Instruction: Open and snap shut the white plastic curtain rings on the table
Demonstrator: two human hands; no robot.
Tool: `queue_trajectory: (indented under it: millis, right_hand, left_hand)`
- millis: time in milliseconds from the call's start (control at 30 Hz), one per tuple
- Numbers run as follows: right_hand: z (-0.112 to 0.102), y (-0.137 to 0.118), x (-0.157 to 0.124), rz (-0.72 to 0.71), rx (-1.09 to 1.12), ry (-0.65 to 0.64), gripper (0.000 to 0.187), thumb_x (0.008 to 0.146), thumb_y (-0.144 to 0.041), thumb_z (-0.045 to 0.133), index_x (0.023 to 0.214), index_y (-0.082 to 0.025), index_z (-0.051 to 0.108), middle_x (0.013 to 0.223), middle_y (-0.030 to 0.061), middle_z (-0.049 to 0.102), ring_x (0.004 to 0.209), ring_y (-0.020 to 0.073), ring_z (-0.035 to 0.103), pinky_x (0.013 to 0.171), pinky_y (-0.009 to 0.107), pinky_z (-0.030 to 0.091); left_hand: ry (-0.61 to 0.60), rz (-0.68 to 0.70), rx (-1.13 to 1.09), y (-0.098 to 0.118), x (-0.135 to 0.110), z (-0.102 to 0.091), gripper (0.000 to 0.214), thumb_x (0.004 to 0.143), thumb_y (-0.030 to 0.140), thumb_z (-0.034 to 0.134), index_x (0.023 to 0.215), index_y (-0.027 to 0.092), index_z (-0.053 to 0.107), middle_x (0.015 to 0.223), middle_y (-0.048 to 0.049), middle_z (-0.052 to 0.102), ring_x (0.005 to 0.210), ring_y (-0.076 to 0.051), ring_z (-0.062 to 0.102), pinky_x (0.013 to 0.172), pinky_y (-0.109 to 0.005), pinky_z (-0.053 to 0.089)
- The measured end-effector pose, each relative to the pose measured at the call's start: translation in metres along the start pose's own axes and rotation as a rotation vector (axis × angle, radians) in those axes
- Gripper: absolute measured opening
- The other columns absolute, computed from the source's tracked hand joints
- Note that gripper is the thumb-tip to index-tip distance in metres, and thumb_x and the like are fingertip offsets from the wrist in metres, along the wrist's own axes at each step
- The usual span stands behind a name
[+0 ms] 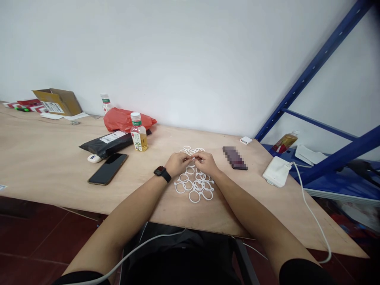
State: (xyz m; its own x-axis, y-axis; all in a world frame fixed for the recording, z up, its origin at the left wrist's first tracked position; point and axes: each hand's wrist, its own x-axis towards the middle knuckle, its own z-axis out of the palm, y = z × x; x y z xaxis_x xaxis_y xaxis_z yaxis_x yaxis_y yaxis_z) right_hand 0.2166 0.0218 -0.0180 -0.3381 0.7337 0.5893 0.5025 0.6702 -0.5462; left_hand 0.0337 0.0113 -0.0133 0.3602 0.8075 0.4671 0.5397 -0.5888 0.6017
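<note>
A loose heap of linked white plastic rings (194,186) lies on the plywood table (59,158), just in front of me. My left hand (177,164) and my right hand (204,163) meet above the heap, with fingertips close together. Both hands appear to pinch a white ring at the far part of the heap, though the fingers hide most of it. A black smartwatch (162,173) sits on my left wrist. Other rings spread out below and beyond my hands.
Left of my hands lie a black smartphone (108,169) and a black parcel (107,144), with a juice bottle (139,132) and a red bag (127,120) behind. A pixelated dark phone (235,158) lies to the right. A white power adapter (276,171) sits near the right edge, beside a blue metal shelf (314,75).
</note>
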Motion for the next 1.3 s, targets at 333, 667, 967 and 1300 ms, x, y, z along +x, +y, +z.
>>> queue_trajectory:
  millis: [333,667,967,1300]
  right_hand:
    - [0.001,-0.001,0.002,0.045,0.004,-0.002,0.022,0.069,-0.011,0.049,0.07,-0.019,0.068,0.065,0.0005,0.064,0.059,0.0137,0.055,0.059,0.026,0.043]
    - [-0.011,-0.011,0.0,-0.08,-0.111,-0.186,0.02,0.073,-0.015,0.06,0.09,-0.02,0.069,0.086,0.0026,0.068,0.072,0.0148,0.059,0.071,0.027,0.046]
    - [-0.006,-0.013,0.0,-0.019,-0.102,-0.534,0.017,0.069,-0.009,0.057,0.078,-0.019,0.068,0.085,0.0023,0.069,0.081,0.0168,0.061,0.075,0.027,0.044]
    - [0.0,0.006,0.001,0.442,0.553,-0.251,0.015,0.074,-0.033,0.06,0.078,-0.019,0.056,0.065,-0.0046,0.052,0.054,0.0094,0.048,0.051,0.021,0.037]
  left_hand:
    - [-0.059,0.003,-0.096,0.002,0.0,0.005,0.013,0.081,0.015,0.061,0.08,0.016,0.073,0.076,-0.0014,0.072,0.067,-0.011,0.061,0.064,-0.021,0.045]
    - [0.134,-0.119,0.175,-0.027,0.004,-0.013,0.012,0.083,0.026,0.064,0.086,0.019,0.074,0.088,-0.0051,0.075,0.077,-0.017,0.067,0.076,-0.028,0.051]
    - [0.062,0.022,0.096,-0.021,0.003,-0.009,0.016,0.084,0.021,0.058,0.091,0.019,0.072,0.101,-0.0051,0.072,0.092,-0.017,0.065,0.085,-0.028,0.051]
    - [-0.098,0.073,0.044,-0.001,-0.002,-0.014,0.025,0.086,0.028,0.055,0.098,0.019,0.075,0.08,-0.003,0.072,0.062,-0.011,0.058,0.061,-0.022,0.042]
